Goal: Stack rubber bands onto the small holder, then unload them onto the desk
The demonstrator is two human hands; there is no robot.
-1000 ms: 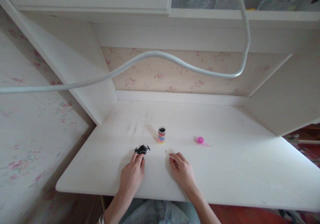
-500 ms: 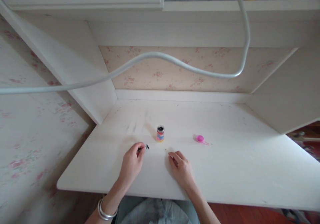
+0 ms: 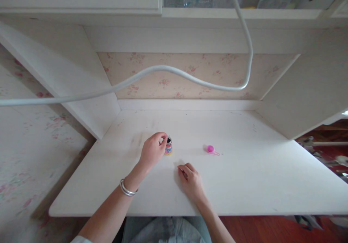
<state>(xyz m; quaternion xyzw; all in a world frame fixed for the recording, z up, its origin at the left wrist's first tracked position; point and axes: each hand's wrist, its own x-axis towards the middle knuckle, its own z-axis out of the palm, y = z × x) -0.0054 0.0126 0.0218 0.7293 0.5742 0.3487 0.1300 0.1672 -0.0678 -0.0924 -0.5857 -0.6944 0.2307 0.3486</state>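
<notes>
Left hand: fingers pinched, contents hidden, since moved to 1 jar; right hand: loosely curled, contents unclear, unmoved.

Open tabletop between jar and round pink piece, left hand in the way at the jar's left.

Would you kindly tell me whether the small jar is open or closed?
Open: the small jar has no lid on, and dark contents show inside.

The bare left hand reaches forward from an outstretched forearm, thumb and fingertips close together (whether they meet is unclear); the bare right hand rests loosely curled, thumb slightly apart.
</notes>
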